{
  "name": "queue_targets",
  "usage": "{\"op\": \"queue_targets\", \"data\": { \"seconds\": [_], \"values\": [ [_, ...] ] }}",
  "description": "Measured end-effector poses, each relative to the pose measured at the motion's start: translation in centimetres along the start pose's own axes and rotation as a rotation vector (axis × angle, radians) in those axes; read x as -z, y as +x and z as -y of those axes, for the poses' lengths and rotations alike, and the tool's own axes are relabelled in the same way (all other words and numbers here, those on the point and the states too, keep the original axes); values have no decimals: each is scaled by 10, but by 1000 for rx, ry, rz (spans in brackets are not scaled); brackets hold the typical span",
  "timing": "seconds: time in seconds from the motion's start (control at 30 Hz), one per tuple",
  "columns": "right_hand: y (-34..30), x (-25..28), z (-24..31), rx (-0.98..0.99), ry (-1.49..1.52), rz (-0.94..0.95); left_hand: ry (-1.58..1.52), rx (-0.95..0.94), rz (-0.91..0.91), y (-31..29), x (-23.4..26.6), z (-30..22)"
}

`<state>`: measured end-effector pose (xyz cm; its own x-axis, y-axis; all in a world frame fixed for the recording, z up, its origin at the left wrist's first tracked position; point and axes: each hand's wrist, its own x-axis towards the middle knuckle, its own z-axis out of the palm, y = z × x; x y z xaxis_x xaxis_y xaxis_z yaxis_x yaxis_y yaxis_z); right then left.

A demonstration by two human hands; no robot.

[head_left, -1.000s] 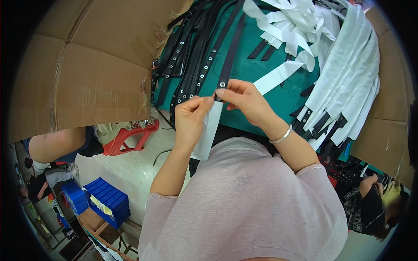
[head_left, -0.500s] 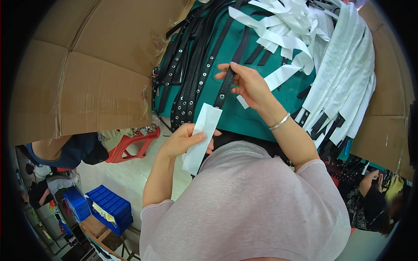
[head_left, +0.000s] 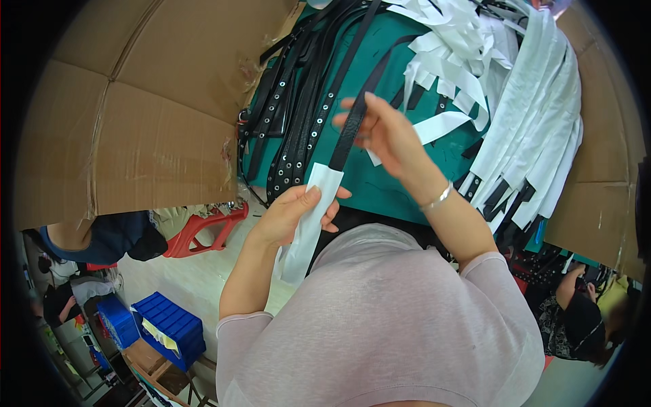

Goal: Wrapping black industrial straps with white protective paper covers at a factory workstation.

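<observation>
A white strip-like sleeve (head_left: pixel 311 227) is pinched in my left hand (head_left: pixel 291 211), the thumb lying on its front and the fingers behind. From the sleeve's upper end comes a black belt (head_left: pixel 349 132), which curves away over the green tabletop (head_left: pixel 380 183). Higher up, my right hand (head_left: pixel 393 139) has its thumb and fingers closed around that belt, slightly blurred. The part of the belt inside the sleeve is hidden.
Black belts with metal eyelets (head_left: pixel 291 136) lie along the table's left side. White strips (head_left: pixel 461 47) are heaped at the back, and sleeved belts (head_left: pixel 536 122) hang at the right. Cardboard (head_left: pixel 156 122) walls both sides. A red stool (head_left: pixel 207 234) and blue crates (head_left: pixel 169 325) stand lower left; other people sit nearby.
The eyelet seen just above the sleeve no longer shows; plain black belt meets the sleeve's end. My right hand has shifted slightly, and the loose white strips behind lie differently.
</observation>
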<state>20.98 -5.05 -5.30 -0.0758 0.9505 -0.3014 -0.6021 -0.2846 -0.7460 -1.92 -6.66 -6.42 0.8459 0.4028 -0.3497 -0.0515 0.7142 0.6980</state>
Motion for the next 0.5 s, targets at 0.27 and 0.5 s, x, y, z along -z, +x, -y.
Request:
{"op": "queue_targets", "data": {
  "seconds": [0.27, 0.5],
  "values": [
    [-2, -6, 0, 156, -161, -72, -140, 3, 124, 10, 3, 0],
    [-14, -25, 20, 332, -182, -60, 2, -77, 98, 18, -1, -23]
  ]
}}
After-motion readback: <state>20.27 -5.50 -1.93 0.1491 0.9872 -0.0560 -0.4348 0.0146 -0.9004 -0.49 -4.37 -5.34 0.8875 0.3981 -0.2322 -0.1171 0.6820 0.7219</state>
